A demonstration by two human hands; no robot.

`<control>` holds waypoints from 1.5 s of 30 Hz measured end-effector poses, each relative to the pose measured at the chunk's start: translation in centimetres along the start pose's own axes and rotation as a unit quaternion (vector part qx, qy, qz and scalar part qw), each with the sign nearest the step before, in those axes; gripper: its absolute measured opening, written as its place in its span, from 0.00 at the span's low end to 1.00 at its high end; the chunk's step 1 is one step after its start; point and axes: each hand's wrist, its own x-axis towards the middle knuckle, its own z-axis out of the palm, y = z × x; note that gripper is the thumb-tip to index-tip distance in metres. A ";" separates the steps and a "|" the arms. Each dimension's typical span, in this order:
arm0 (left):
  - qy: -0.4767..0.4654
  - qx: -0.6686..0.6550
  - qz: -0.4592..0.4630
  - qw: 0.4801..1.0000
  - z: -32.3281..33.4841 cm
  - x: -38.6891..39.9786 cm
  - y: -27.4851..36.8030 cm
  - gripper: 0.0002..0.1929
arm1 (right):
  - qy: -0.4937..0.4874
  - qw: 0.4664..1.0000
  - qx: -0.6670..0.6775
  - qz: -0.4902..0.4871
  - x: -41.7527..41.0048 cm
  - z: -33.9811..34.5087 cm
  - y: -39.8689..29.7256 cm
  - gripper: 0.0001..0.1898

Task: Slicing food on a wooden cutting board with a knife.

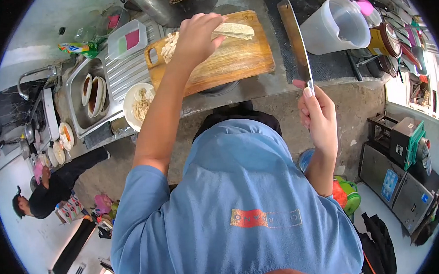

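Note:
My left hand [195, 39] reaches over a wooden cutting board [237, 58], with its thumb and fingers around the near end of a stack of pale slabs that look like tempeh [236, 30]. Small cut pieces of the same pale food [169, 48] lie at the board's left end, partly hidden by this hand. My right hand [319, 120] grips the handle of a long, broad-bladed knife [297, 40]. Its blade points away from me, to the right of the board and apart from the food.
Left of the board are a bowl of pale shredded food [141, 104], a plastic container [127, 39] and a sink [88, 125] holding brown-stained dishes [97, 95]. A white plastic pitcher [333, 27] stands right of the knife. Another person [55, 194] is at the far left.

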 end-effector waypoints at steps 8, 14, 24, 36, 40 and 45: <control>-0.065 -0.005 0.001 0.998 1.2 1.5 -1.4 0.19 | 0.017 0.999 0.032 0.001 -1.1 -1.2 0.6 0.19; -0.084 -0.131 -0.032 0.987 0.4 1.7 -0.8 0.19 | 0.024 0.999 0.030 0.004 -0.8 -1.8 0.7 0.20; -0.083 -0.099 -0.119 0.984 -3.3 0.4 3.7 0.19 | -0.008 0.999 0.034 0.002 0.5 -2.1 0.9 0.22; 0.034 0.000 -0.139 0.990 -1.9 -7.1 7.3 0.14 | -0.038 0.999 0.006 0.024 1.4 -1.1 0.3 0.22; 0.020 -0.080 -0.210 0.974 -1.2 -7.0 7.5 0.07 | -0.059 0.998 0.004 0.028 1.6 -0.6 0.2 0.23; 0.040 -0.073 -0.264 0.961 -1.2 -7.0 7.2 0.07 | -0.079 0.996 -0.046 0.025 1.6 0.3 0.5 0.22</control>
